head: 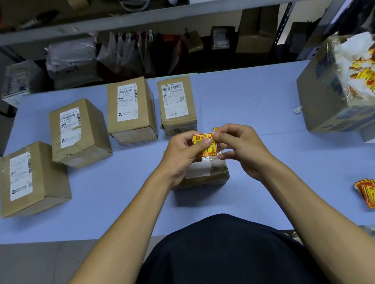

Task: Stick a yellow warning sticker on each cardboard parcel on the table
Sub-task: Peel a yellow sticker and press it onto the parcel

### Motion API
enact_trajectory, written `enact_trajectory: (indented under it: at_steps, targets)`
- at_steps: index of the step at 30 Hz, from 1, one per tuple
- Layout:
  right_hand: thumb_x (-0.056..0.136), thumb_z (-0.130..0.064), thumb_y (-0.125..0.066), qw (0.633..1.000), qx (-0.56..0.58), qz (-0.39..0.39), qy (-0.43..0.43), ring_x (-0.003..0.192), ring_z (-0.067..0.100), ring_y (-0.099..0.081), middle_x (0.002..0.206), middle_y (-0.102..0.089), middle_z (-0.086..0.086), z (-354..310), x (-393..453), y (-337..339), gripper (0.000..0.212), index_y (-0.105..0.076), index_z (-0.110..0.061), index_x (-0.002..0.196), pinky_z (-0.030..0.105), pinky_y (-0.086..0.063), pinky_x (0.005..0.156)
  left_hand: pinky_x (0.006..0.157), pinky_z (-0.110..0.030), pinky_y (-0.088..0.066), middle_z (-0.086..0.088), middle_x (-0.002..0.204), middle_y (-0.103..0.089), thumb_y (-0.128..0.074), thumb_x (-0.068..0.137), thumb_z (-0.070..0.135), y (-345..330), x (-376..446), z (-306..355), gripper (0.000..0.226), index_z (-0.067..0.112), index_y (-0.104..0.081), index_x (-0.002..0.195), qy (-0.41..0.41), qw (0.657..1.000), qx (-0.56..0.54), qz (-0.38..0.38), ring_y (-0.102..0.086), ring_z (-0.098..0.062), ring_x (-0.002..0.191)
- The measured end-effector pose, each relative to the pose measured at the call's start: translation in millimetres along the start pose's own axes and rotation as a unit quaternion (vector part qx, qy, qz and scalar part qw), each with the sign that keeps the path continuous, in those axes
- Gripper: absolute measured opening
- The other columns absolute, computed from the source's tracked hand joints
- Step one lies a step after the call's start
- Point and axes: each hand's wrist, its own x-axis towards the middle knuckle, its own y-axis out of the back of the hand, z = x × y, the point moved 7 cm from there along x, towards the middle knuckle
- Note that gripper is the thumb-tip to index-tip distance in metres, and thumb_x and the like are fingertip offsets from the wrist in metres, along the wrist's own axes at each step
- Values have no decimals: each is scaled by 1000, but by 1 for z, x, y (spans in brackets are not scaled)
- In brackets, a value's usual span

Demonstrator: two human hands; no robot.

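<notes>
Sticker: a yellow warning sticker [201,144] with red print, held up between both hands above the near-centre parcel.
Left hand [183,156]: thumb and fingers pinch the sticker's left side.
Right hand [239,148]: thumb and forefinger nip its top right corner; the other fingers curl loosely beneath.
Near parcel [206,176]: a small cardboard box directly under the hands, mostly hidden by them.
Other parcels: four labelled cardboard boxes in an arc from near left [31,179] through [79,132] and [130,109] to far centre [177,105], each with a white shipping label.
Table [258,103]: covered in pale blue.
Spare stickers [373,193]: a loose stack near the right edge.
Open carton [324,103]: far right, holding white backing paper and more yellow stickers.
</notes>
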Motion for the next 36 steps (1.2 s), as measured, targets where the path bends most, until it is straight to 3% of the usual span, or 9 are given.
enact_trajectory:
  at_steps: [4, 9, 15, 30, 36]
  targets:
    - [94, -10, -63, 1000, -12, -11, 11, 66, 14, -63, 69, -67, 1, -1, -3, -6, 21, -71, -15, 75, 27, -57, 58, 59, -21, -52, 1, 77, -72, -75, 82, 26, -1, -2, 2, 3, 24, -77, 81, -3, 1000, -19, 11, -68, -11, 72]
    - [96, -10, -58, 998, 34, -49, -20, 68, 19, -69, 69, -67, 6, -1, -7, -8, 33, -72, -20, 68, 29, -60, 58, 59, -21, -53, -2, 70, -70, -69, 90, 6, -3, -2, 7, 22, 19, -77, 74, -1, 999, -41, -27, -66, -11, 65]
    - [96, -8, -53, 995, 34, -96, -24, 69, 19, -71, 69, -66, 6, -3, -11, -11, 32, -71, -16, 71, 28, -59, 56, 61, -23, -55, -11, 75, -72, -68, 88, 0, -3, -4, 12, 20, 14, -75, 74, 18, 998, -39, -52, -68, -17, 67]
    - [101, -8, -49, 996, 21, -91, -6, 71, 15, -69, 67, -63, 2, -4, -11, -21, 31, -65, -14, 75, 27, -59, 57, 63, -26, -55, -7, 77, -72, -75, 79, 14, 2, -4, 16, 3, 16, -76, 77, 9, 999, -25, -47, -69, -18, 73]
    - [99, -10, -51, 993, 43, -107, -6, 69, 16, -71, 57, -64, -3, -4, -12, -21, 33, -71, -17, 73, 31, -62, 67, 54, -21, -51, -4, 67, -69, -73, 76, 12, 3, -3, 17, 9, 17, -75, 69, 5, 999, -17, -35, -64, -12, 60]
